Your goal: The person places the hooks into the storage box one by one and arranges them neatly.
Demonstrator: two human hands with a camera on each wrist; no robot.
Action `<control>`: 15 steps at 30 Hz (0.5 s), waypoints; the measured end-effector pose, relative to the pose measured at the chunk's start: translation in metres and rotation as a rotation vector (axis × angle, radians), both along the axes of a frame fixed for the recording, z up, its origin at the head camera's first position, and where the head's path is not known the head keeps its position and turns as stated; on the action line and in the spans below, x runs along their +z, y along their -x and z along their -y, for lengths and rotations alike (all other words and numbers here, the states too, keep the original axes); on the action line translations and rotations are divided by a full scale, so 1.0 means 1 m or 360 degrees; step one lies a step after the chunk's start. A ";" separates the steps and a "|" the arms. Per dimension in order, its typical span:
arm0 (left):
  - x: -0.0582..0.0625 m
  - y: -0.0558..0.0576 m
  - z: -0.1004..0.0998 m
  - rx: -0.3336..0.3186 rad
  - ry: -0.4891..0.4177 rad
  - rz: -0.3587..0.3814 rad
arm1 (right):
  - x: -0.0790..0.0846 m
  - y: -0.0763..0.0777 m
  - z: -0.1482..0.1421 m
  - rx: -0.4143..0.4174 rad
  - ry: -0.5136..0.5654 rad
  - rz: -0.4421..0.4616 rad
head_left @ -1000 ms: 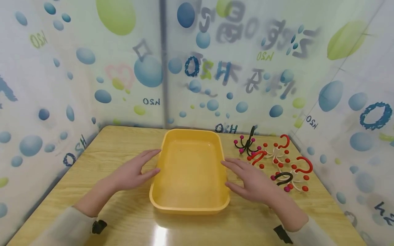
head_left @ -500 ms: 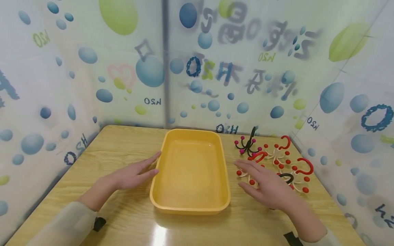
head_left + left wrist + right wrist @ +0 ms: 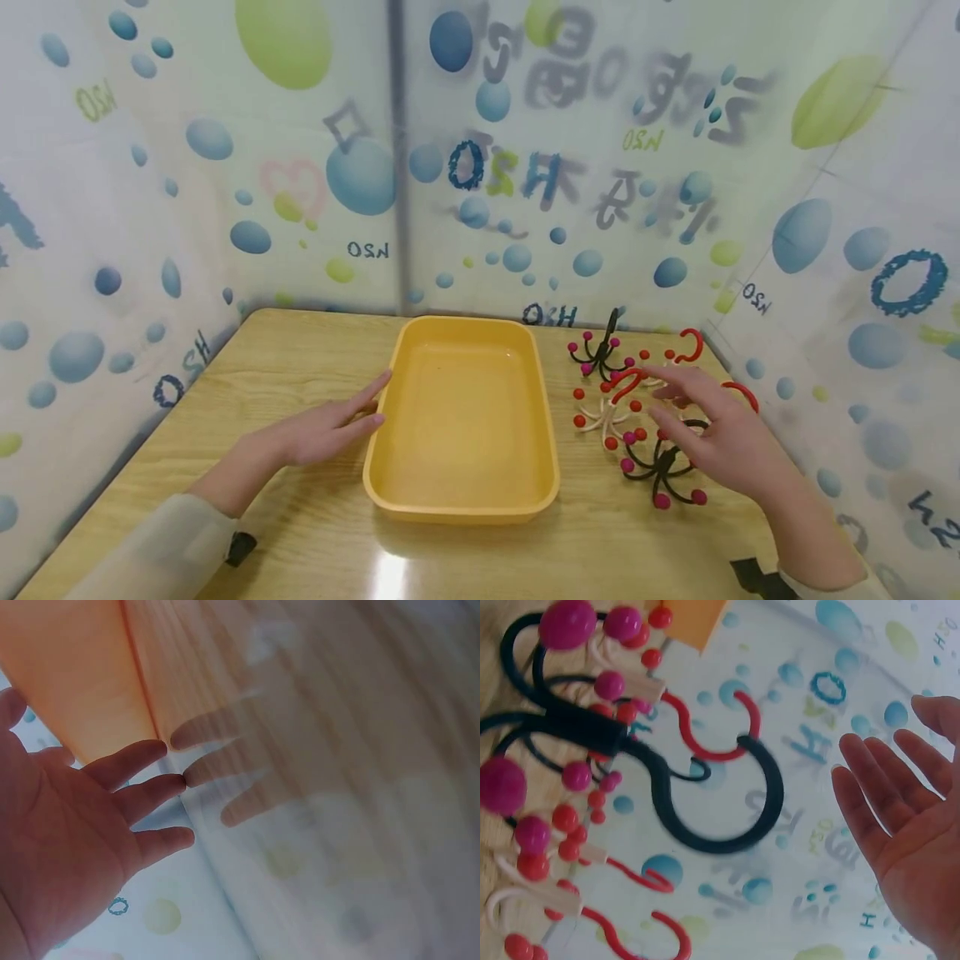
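My left hand (image 3: pixel 318 433) has its fingers extended, with the fingertips at the left rim of a yellow plastic tray (image 3: pixel 461 417). In the left wrist view that hand (image 3: pixel 75 840) faces palm out beside the tray's orange-looking wall (image 3: pixel 71 682). My right hand (image 3: pixel 723 446) hovers, fingers loose and holding nothing, over several multi-legged hooks with ball tips. Nearest are a black hook with magenta balls (image 3: pixel 663 462) and a white one with red balls (image 3: pixel 609 414). The right wrist view shows the black hook's body (image 3: pixel 585 733) standing apart from my palm (image 3: pixel 915 840).
Another black hook (image 3: pixel 602 354) stands at the back, right of the tray. Two further red hook tops (image 3: pixel 692 343) show partly behind my right hand. The wood-grain table (image 3: pixel 300 358) meets patterned curtains (image 3: pixel 315 275) at the back and both sides.
My right hand has left the tray's right rim and moved right over the hooks, uncovering the front black hook. My left hand stays by the tray, which has not moved.
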State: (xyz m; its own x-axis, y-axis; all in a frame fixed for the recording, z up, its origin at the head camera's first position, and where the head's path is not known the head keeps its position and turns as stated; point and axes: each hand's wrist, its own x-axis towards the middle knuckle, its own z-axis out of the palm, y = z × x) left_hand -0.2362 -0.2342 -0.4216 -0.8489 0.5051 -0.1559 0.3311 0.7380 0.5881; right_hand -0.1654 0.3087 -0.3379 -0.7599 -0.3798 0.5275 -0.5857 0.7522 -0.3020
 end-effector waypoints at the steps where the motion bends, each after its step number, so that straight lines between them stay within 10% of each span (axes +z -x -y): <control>1: 0.000 0.000 0.000 -0.0001 0.0004 0.0005 | 0.000 0.001 -0.005 0.0003 0.0037 -0.0007; 15: 0.000 0.000 0.001 0.0017 0.0023 0.0025 | -0.017 0.009 -0.072 -0.0310 0.0116 0.0465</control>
